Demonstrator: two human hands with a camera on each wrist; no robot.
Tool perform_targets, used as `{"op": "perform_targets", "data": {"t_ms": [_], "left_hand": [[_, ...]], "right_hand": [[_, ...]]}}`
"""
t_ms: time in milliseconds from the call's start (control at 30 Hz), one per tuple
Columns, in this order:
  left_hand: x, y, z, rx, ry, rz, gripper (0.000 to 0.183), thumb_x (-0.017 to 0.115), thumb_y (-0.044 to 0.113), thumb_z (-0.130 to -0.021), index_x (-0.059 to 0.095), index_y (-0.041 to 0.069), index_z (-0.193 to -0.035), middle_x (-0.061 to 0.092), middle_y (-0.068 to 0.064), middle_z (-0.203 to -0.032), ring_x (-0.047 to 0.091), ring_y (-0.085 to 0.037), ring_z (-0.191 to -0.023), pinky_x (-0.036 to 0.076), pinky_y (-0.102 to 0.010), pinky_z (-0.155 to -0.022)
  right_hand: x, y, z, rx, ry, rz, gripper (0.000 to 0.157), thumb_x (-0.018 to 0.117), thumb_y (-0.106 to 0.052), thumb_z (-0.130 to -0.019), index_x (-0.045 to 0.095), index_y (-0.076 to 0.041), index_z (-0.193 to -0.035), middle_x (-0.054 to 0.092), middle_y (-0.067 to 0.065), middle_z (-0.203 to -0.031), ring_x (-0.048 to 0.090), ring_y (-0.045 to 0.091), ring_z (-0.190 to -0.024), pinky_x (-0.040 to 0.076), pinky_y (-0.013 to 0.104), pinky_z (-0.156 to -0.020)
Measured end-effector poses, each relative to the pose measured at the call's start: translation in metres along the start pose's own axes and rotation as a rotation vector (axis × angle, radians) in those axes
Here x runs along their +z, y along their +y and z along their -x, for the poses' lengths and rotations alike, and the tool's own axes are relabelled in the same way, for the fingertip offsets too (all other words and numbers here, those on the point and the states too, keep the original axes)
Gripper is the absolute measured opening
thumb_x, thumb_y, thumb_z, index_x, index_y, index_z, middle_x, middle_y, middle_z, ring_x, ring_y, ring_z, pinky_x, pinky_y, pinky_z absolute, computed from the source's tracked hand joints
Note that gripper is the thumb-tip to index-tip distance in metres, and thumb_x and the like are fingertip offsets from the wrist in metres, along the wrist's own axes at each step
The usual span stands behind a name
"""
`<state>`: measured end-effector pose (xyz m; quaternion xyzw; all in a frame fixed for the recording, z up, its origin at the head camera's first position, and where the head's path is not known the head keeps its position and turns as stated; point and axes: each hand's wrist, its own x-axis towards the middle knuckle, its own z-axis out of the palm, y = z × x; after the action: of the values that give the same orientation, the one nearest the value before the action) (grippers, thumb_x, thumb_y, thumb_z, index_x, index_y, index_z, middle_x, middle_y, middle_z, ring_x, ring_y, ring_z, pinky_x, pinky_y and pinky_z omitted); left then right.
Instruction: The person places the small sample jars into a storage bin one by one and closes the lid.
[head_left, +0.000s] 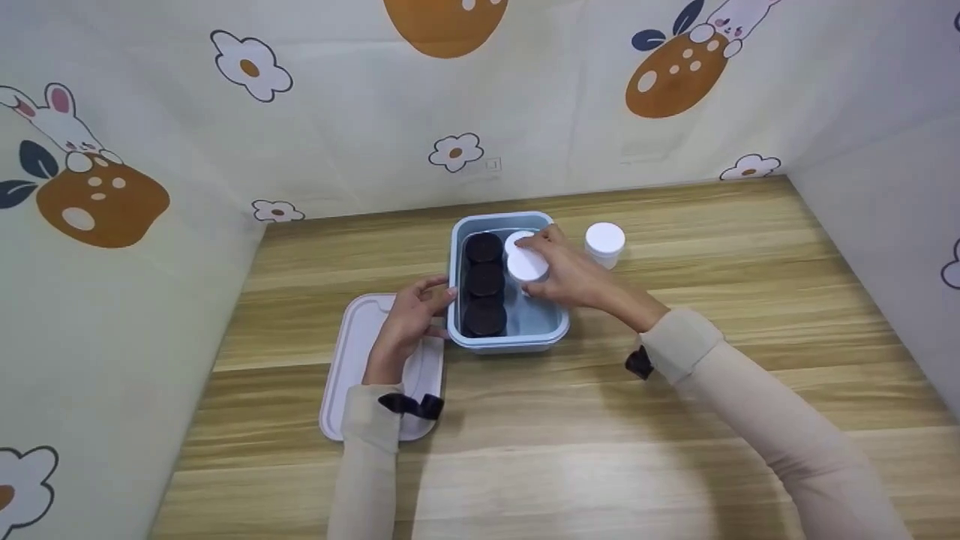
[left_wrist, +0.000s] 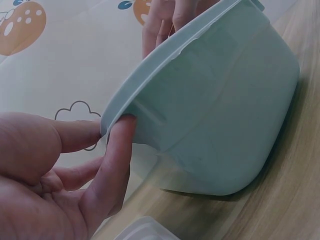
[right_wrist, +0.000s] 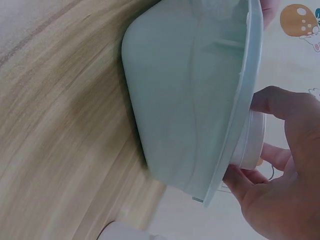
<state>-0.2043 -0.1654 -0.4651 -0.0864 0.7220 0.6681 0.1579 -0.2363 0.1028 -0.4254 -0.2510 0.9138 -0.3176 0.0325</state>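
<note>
A light blue plastic box (head_left: 534, 324) stands on the wooden table. My left hand (head_left: 409, 319) pinches its left rim, thumb on top and fingers below, as the left wrist view shows. Inside, three jars with dark round lids (head_left: 485, 280) line the left side. On the right side, my right hand (head_left: 574, 276) grips a white-lidded jar (head_left: 528, 266) between thumb and fingers. In the right wrist view this white jar (right_wrist: 251, 141) reaches above the rim. Another white lid (head_left: 516, 241) shows just behind it, partly covered by my fingers.
One more white jar (head_left: 604, 241) stands on the table to the right of the box. A pale rectangular lid (head_left: 337, 390) lies flat at the left, partly under my left forearm. Patterned cloth walls (head_left: 360, 135) close off the table's back and sides.
</note>
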Motion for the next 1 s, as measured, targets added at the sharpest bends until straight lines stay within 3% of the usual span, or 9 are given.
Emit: {"op": "perform_targets", "data": {"t_ms": [167, 567, 867, 1000], "left_hand": [[0.0, 0.001, 0.001, 0.004, -0.001, -0.003, 0.049, 0.064, 0.019, -0.099, 0.05, 0.005, -0.144, 0.065, -0.016, -0.12, 0.067, -0.014, -0.082, 0.058, -0.022, -0.049], [0.0, 0.001, 0.001, 0.007, 0.001, -0.023, 0.048, 0.064, 0.019, -0.099, 0.051, 0.008, -0.144, 0.067, -0.016, -0.121, 0.069, -0.015, -0.085, 0.059, -0.024, -0.051], [0.0, 0.001, 0.001, 0.01, -0.005, -0.01, 0.045, 0.062, 0.018, -0.1, 0.052, 0.008, -0.143, 0.067, -0.015, -0.12, 0.069, -0.013, -0.082, 0.057, -0.022, -0.048], [0.001, 0.001, 0.001, 0.008, -0.006, -0.003, 0.045, 0.062, 0.017, -0.1, 0.052, 0.008, -0.143, 0.067, -0.014, -0.118, 0.069, -0.013, -0.082, 0.057, -0.023, -0.048]], "right_hand": [[0.002, 0.001, -0.003, -0.004, -0.034, 0.048, 0.064, 0.084, -0.023, -0.077, 0.057, -0.004, -0.133, 0.052, 0.018, -0.128, 0.055, 0.034, -0.113, 0.053, 0.047, -0.095], [0.007, 0.003, -0.012, -0.153, -0.088, 0.251, 0.06, 0.088, -0.019, -0.075, 0.061, 0.003, -0.124, 0.056, 0.024, -0.123, 0.053, 0.037, -0.116, 0.05, 0.051, -0.101], [0.005, 0.009, -0.009, -0.19, -0.079, 0.162, 0.063, 0.09, -0.016, -0.071, 0.062, 0.005, -0.124, 0.057, 0.023, -0.119, 0.054, 0.036, -0.113, 0.05, 0.048, -0.1], [-0.002, 0.013, -0.002, -0.199, -0.02, 0.094, 0.061, 0.087, -0.016, -0.076, 0.061, 0.006, -0.126, 0.056, 0.023, -0.123, 0.054, 0.037, -0.118, 0.048, 0.049, -0.105]]}}
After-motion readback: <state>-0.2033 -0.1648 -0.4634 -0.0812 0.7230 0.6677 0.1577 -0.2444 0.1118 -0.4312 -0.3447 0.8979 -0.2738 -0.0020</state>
